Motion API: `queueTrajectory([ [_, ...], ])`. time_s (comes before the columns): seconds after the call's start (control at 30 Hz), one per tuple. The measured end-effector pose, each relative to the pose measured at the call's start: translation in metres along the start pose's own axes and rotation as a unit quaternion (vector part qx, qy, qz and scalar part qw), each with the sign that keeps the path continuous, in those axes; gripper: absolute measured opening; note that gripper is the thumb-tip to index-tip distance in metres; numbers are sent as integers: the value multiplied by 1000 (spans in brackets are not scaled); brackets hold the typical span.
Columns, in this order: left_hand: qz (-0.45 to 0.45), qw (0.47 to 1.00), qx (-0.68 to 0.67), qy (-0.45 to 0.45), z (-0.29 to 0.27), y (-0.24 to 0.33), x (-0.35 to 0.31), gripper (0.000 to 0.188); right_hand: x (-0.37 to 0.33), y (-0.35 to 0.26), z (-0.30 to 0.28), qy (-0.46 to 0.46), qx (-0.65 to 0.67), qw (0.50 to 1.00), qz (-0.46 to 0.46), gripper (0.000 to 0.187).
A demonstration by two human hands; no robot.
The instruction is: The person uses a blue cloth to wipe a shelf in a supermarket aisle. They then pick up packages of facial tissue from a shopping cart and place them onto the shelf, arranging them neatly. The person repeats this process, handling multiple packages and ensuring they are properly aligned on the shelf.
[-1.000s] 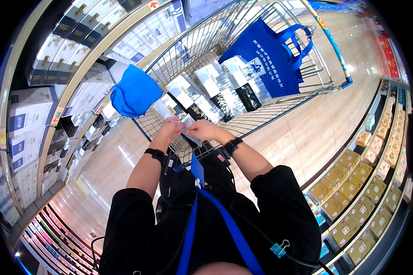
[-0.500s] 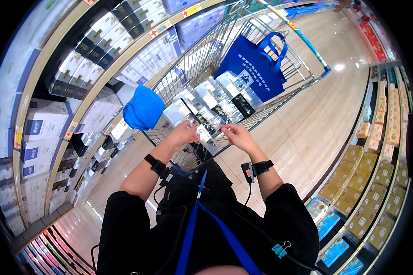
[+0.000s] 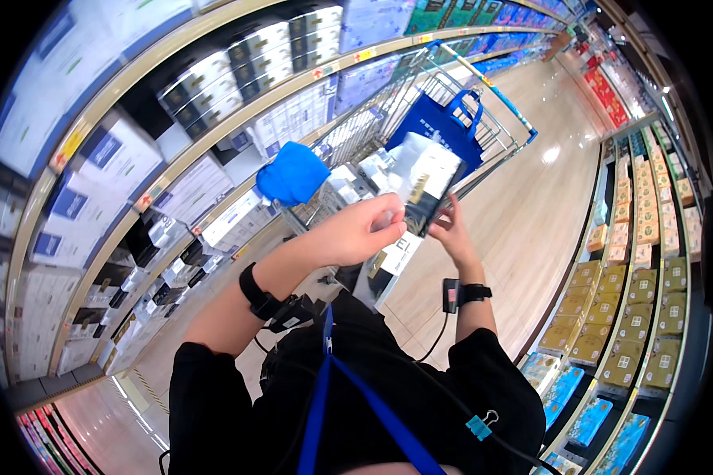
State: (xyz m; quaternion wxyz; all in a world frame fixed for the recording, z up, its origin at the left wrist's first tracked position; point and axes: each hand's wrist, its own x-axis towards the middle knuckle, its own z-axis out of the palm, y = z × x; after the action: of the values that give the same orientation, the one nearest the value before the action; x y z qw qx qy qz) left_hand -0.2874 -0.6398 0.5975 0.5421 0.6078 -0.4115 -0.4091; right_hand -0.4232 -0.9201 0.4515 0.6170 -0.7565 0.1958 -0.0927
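A white-and-black plastic-wrapped pack (image 3: 426,176) is raised over the near part of a metal shopping cart. My left hand (image 3: 372,228) is closed at its near left edge, fingers curled with the tips partly hidden. At the pack's lower right side, my right hand (image 3: 454,235) grips the dark edge between thumb and fingers. Beneath them, another clear-wrapped pack (image 3: 390,261) with white and black parts hangs toward me. More wrapped packs (image 3: 348,184) lie in the cart behind my left hand. Beyond the raised pack stands a blue tote bag (image 3: 428,123).
A blue cloth bundle (image 3: 293,174) sits at the cart's left corner. Shelves with white boxes (image 3: 95,198) line the left side. Low shelves with golden packs (image 3: 622,317) run along the right. The cart's blue handle (image 3: 491,83) is at its far end.
A pack has come up from the cart between my hands. My left hand moved right and curled closed; my right hand shifted right. The view has turned, so the shelves and cart appear shifted.
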Motion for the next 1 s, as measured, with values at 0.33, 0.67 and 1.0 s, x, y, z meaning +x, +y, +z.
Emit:
queueTrajectory([
  [0.33, -73, 960, 135, 233, -92, -3, -204, 23, -56, -46, 187, -118, 380, 913, 85, 72],
  [0.67, -89, 825, 298, 473, -104, -73, -360, 20, -45, -61, 345, -447, 18, 894, 39, 123],
  [1.0, -279, 752, 307, 512, -104, -176, -460, 16, -20, -3, 519, -598, -184, 768, -138, 124],
])
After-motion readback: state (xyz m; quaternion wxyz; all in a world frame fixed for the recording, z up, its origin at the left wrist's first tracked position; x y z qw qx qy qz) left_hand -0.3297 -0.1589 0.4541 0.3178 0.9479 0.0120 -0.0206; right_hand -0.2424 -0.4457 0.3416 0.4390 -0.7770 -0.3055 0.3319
